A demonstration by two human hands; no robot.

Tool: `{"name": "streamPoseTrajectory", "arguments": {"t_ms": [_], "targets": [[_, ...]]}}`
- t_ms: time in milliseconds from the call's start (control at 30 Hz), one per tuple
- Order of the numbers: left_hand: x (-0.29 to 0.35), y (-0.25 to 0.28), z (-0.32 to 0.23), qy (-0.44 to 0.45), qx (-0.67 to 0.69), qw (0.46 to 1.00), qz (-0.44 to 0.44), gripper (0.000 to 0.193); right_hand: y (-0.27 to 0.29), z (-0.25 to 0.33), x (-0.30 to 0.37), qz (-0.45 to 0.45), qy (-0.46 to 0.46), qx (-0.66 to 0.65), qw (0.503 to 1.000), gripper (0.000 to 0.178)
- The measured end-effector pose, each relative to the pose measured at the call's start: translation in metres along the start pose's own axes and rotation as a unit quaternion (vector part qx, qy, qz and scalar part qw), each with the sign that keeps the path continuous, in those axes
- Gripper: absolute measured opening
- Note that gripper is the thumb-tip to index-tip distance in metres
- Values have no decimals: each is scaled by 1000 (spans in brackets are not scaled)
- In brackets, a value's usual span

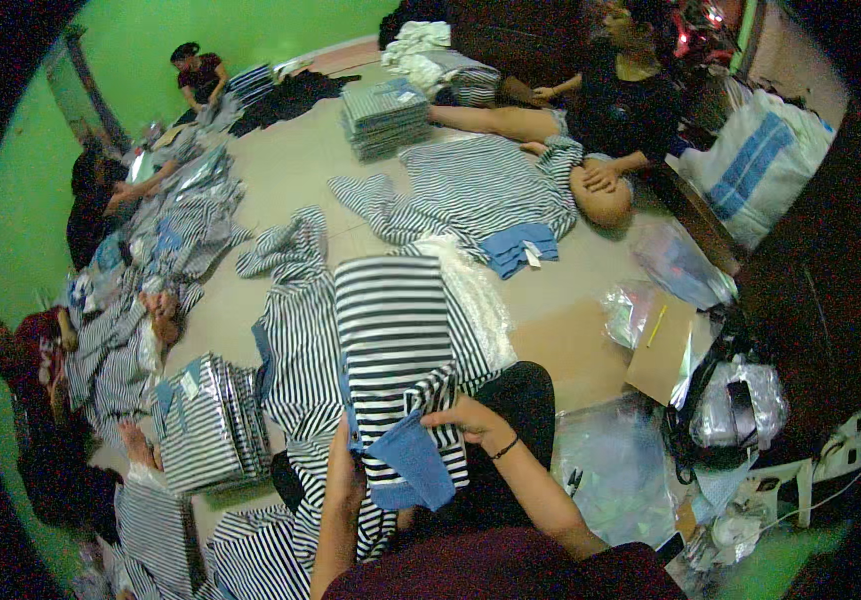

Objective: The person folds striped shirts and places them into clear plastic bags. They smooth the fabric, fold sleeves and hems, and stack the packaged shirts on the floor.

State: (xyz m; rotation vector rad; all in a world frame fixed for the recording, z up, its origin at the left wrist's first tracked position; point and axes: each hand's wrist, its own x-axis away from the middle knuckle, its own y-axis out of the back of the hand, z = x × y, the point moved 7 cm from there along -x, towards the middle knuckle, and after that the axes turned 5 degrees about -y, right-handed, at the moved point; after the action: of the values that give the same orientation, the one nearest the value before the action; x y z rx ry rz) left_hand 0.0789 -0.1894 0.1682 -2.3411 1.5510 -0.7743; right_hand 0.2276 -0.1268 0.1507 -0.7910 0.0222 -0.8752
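A black-and-white striped shirt (391, 310), folded into a long rectangle, lies upright in front of me with its blue denim collar (411, 455) at the near end. My right hand (466, 418) pinches the shirt's edge beside the collar, thumb and fingers closed. On the other side, my left hand (346, 468) grips the shirt's left edge near the collar; its fingers are partly hidden behind the cloth. Under and left of it spreads an unfolded striped shirt (301, 350). A stack of bagged, folded striped shirts (213, 425) stands to my left.
Across the floor, a person (626, 110) sits by a spread striped shirt (491, 185) and a bagged stack (386, 115). Other people sit at left among garment heaps (186, 215). At right lie clear plastic bags (611, 470), cardboard (661, 345), a black bag (736, 400) and a white sack (766, 165).
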Motion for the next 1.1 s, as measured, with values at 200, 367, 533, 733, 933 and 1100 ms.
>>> {"name": "streamPoseTrajectory", "arguments": {"t_ms": [200,367,533,733,933,1100], "targets": [[-41,-21,-14,-162,-655,738,19,36,62,-65,-28,-43,-79,-101,991,24],[-42,-130,-4,-387,-547,733,113,31,123,-132,-42,-85,-53,-115,988,48],[-17,-238,166,-359,-554,568,491,36,128,-144,-48,9,32,193,981,58],[-45,-259,281,-255,-763,401,438,27,91,-109,-33,6,50,156,986,69],[-19,-269,272,-252,-616,571,481,29,80,-70,-25,-13,104,170,980,79],[-39,-256,288,-223,-691,537,430,23,77,-79,-29,6,39,123,992,77]]}}
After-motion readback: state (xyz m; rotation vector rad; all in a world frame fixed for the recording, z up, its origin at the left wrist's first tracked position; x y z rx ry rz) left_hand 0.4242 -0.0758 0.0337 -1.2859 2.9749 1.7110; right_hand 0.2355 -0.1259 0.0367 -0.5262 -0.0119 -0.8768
